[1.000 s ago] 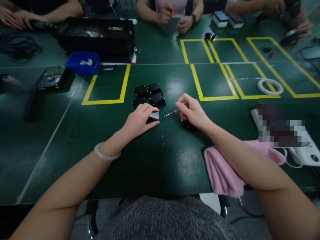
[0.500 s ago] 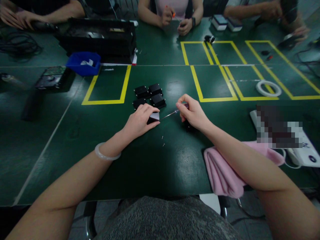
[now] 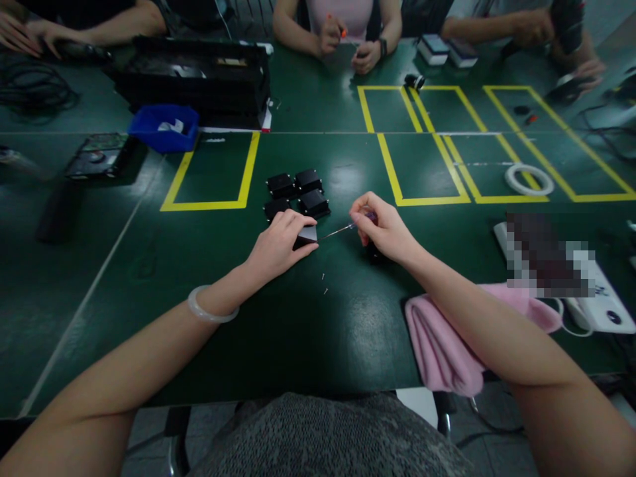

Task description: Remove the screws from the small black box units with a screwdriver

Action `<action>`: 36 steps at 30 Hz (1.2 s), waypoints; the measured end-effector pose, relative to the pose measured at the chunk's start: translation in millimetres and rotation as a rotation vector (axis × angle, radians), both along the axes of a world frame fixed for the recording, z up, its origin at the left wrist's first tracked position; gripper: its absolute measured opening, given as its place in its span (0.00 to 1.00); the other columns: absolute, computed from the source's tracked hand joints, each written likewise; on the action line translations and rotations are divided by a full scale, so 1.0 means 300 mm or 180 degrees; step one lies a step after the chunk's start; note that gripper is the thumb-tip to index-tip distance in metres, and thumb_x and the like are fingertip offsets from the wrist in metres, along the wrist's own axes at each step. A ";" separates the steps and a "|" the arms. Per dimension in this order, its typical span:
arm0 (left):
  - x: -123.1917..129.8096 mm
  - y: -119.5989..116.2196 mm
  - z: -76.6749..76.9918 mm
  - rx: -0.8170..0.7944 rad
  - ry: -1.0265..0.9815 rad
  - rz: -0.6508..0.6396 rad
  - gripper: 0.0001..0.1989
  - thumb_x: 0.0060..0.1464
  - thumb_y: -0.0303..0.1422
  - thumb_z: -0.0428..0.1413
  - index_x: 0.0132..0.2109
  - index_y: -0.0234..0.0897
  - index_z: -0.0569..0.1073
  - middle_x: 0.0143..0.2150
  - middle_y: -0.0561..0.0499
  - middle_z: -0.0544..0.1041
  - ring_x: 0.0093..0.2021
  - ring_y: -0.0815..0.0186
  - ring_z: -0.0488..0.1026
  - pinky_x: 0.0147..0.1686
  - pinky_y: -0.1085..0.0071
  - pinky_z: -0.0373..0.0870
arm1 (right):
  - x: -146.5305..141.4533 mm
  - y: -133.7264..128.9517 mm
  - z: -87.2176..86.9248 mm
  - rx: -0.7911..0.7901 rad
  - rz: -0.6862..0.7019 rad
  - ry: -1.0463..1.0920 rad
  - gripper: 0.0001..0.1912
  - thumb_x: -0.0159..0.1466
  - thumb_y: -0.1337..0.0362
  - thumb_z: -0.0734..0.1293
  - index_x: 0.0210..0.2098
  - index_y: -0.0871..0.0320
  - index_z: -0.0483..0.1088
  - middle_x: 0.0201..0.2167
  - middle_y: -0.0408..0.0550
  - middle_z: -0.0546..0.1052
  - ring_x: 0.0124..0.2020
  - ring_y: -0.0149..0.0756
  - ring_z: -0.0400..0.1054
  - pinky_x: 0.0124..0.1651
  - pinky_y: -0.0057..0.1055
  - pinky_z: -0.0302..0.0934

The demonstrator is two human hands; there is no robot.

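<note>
Two loose screws (image 3: pixel 326 291) lie on the green bench (image 3: pixel 298 344), at the same place as one second ago. Very little has changed: the screwdriver (image 3: pixel 342 229) remains with its tip at the right edge of the light-topped block (image 3: pixel 310 234), and only the right hand (image 3: pixel 385 228) seems to have shifted slightly. From this I judge that the work at this edge is continuing and not finished. The right hand is closed around the handle. The left hand (image 3: pixel 278 244) is partly curled, thumb and fingers gripping the block, just in front of four black blocks (image 3: pixel 313 201). Under the right hand, a dark object (image 3: pixel 373 252) is mostly hidden; I cannot tell what it is.
</note>
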State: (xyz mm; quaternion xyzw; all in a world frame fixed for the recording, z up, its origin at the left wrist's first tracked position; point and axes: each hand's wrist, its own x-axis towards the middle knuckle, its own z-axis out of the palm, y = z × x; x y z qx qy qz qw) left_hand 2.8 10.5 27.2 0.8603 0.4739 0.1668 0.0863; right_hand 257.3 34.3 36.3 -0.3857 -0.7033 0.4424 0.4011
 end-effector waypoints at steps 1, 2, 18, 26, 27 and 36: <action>0.000 0.000 0.002 -0.0009 0.0009 -0.0002 0.20 0.63 0.35 0.61 0.59 0.37 0.68 0.55 0.42 0.74 0.56 0.51 0.71 0.53 0.53 0.74 | 0.001 0.000 0.000 -0.0031 0.0008 -0.0046 0.08 0.72 0.60 0.65 0.37 0.55 0.63 0.17 0.34 0.65 0.16 0.27 0.61 0.22 0.27 0.54; 0.000 0.001 0.003 -0.0020 0.0018 -0.0006 0.20 0.63 0.35 0.61 0.59 0.37 0.68 0.55 0.42 0.74 0.56 0.51 0.71 0.53 0.53 0.74 | 0.002 0.000 0.001 -0.0067 0.0010 -0.0109 0.10 0.72 0.59 0.64 0.36 0.55 0.63 0.16 0.34 0.65 0.16 0.27 0.61 0.22 0.28 0.53; 0.006 0.004 0.003 -0.0003 0.0026 0.0026 0.19 0.63 0.36 0.61 0.58 0.39 0.69 0.55 0.43 0.73 0.56 0.50 0.70 0.52 0.53 0.74 | -0.004 0.000 0.001 -0.0052 -0.0080 -0.0149 0.09 0.72 0.59 0.65 0.37 0.53 0.62 0.15 0.33 0.64 0.15 0.28 0.59 0.21 0.28 0.50; 0.006 0.005 0.002 0.0016 0.0048 0.0033 0.19 0.63 0.36 0.61 0.58 0.39 0.69 0.56 0.42 0.73 0.57 0.49 0.70 0.52 0.52 0.74 | -0.002 0.005 -0.007 -0.0021 -0.0084 -0.0057 0.11 0.70 0.56 0.67 0.37 0.53 0.62 0.16 0.33 0.65 0.16 0.27 0.60 0.22 0.27 0.51; 0.006 0.005 0.002 0.0018 0.0048 0.0030 0.19 0.63 0.36 0.61 0.58 0.39 0.69 0.56 0.42 0.73 0.57 0.49 0.70 0.52 0.52 0.74 | -0.002 0.006 -0.007 -0.0020 -0.0098 -0.0106 0.12 0.71 0.55 0.67 0.36 0.53 0.62 0.15 0.33 0.64 0.15 0.27 0.59 0.22 0.28 0.51; 0.001 0.003 0.000 0.0047 0.0000 -0.0016 0.20 0.62 0.38 0.61 0.58 0.40 0.68 0.56 0.42 0.73 0.56 0.50 0.71 0.52 0.53 0.74 | -0.005 0.001 -0.009 -0.0060 -0.0102 0.0057 0.09 0.69 0.59 0.68 0.39 0.53 0.63 0.18 0.34 0.65 0.17 0.28 0.61 0.23 0.29 0.54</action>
